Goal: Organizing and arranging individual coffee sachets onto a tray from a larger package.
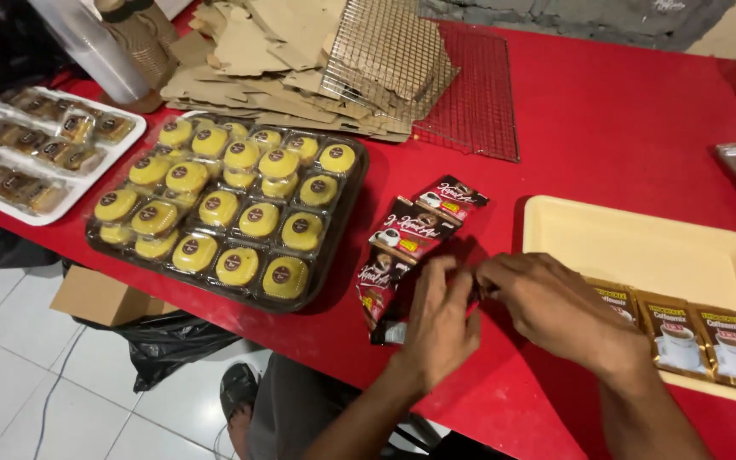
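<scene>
Holding the strip of dark coffee sachets [411, 243] on the red table [641, 128], both hands met at its near end: left hand [439, 324] lay over the lowest sachets, right hand [547, 307] pinched at the strip edge with fingers curled. Exact grip was hidden behind the fingers, so I couldn't tell how tightly either closed. Strip ran diagonally between the two trays, glossy foil. Cream plastic tray [641, 243] at right was shallow and rectangular, holding three brown sachets [683, 336] side by side. Dark tray [334, 247] at left held rows of round yellow cakes [240, 221] in clear wrap. White tray [53, 209] far left held brown wrapped bars [36, 149]. Wire rack [462, 102] sat over cardboard pieces [257, 60].
</scene>
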